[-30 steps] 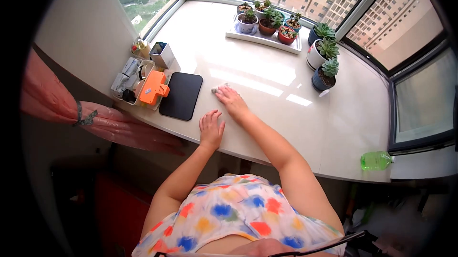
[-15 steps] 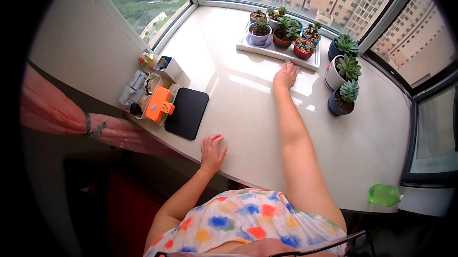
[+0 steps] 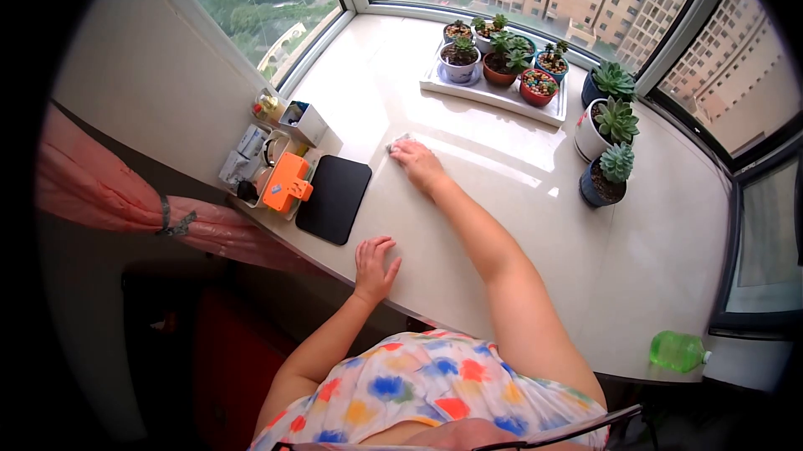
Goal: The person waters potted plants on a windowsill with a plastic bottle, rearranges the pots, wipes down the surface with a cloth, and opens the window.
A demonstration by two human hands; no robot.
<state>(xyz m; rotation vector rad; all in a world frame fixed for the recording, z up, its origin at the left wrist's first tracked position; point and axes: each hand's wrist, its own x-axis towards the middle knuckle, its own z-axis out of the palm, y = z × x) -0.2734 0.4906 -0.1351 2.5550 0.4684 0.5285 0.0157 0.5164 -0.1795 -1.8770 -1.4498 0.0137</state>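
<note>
My right hand is stretched out over the pale tabletop, its fingers closed over a small whitish cloth pressed to the surface. Only a bit of the cloth shows past the fingertips. Near the front edge, my left hand rests on the table with its fingers apart and nothing in it. Just beyond that hand lies a flat black board.
A white tray of potted succulents stands by the window. Several more pots, including a blue one, line the right. Storage boxes and an orange holder sit left. A green bottle lies at the front right.
My right hand has swept left across the table with the cloth, from beside the tray to the part near the black board. My left hand has stayed in place.
</note>
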